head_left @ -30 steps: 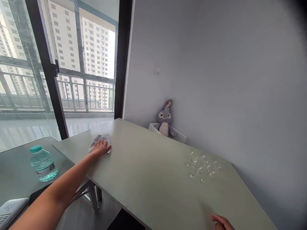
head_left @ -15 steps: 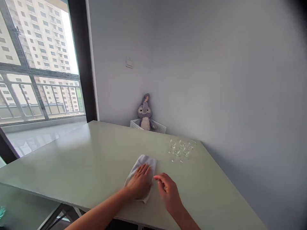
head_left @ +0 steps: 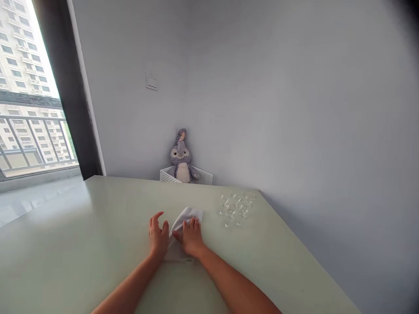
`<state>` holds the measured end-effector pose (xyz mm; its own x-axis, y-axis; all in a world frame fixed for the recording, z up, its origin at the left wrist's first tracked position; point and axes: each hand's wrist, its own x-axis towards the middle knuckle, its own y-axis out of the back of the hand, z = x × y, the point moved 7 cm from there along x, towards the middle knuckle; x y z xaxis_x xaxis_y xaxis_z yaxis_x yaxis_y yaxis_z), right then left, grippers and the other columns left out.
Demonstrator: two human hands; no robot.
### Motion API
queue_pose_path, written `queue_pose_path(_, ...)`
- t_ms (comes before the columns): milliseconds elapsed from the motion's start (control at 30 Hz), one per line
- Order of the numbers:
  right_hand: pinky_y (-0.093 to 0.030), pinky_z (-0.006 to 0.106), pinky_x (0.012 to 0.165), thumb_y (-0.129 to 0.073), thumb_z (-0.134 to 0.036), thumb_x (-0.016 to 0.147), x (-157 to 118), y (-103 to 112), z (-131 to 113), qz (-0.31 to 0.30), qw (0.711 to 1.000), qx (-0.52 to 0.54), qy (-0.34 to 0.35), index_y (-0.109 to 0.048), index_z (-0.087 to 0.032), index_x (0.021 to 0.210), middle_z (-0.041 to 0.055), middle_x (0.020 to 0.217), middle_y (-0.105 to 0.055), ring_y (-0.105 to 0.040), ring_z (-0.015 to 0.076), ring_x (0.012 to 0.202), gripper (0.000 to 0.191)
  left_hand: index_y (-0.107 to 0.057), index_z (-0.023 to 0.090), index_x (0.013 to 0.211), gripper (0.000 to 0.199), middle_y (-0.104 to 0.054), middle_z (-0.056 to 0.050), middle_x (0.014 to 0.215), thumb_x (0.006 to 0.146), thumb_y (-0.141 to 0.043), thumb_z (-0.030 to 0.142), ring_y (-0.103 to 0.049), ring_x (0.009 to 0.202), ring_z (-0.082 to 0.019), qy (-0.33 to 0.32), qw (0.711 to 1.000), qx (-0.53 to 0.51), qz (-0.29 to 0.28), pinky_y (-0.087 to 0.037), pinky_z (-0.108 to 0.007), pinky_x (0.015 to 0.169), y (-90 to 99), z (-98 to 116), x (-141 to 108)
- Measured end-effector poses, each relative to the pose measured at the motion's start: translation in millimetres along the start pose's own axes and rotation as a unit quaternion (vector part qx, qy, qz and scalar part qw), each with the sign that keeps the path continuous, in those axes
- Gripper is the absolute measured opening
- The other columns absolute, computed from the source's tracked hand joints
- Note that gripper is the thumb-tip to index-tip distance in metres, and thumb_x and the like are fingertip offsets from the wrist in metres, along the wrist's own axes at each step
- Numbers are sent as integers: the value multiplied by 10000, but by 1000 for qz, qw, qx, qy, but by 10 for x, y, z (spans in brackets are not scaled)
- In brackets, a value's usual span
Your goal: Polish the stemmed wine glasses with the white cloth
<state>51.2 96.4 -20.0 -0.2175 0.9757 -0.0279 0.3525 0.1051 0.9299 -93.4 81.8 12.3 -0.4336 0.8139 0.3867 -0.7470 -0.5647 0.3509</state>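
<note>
A white cloth lies on the pale green tabletop, its far end folded to a slant. My right hand rests on the cloth with the palm down, fingers forward and thumb spread to the left. Just left of the cloth is my left hand, raised a little, its fingers curved and apart with nothing between them. Several small clear stemmed glasses stand grouped beyond and to the right of my right hand, not touched by it.
At the far edge sits a white perforated basket holding a grey plush rabbit. A grey wall runs along the right side. To the left are a dark window frame and a balcony railing.
My left hand has lifted off the cloth and moved left. My right hand has come down onto the cloth, its fingers straightened. The view has turned to the right.
</note>
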Motion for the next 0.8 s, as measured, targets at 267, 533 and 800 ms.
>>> queue_pose_path(267,-29,545,989,-252,-602,831,1148,557,754,65,974,-37,-214,-304,4,1314,290,1394,-212,-147,398,1289,777,-437,207,1072,346,-482,-102,1150,746,-416,321,-506,1029,-243,144,988,-61,-6,-456,-416,816,-116,-438,153)
queue_pose_path(533,-11,571,963,-261,-511,871,1627,815,1177,95,957,-55,-269,-240,25,1343,337,1369,-202,-170,418,1270,714,-460,228,1021,286,-500,-103,1108,756,-407,324,-516,1008,-241,137,989,-44,-26,-472,-406,788,-205,-390,161)
queue_pose_path(800,13,483,1012,-246,-489,883,1595,613,949,61,983,-54,-165,-240,-31,1364,231,1433,-161,-88,360,1311,664,-467,219,1043,326,-504,-91,1100,738,-430,325,-526,980,-237,125,991,-45,-30,-452,-409,810,-229,-419,201)
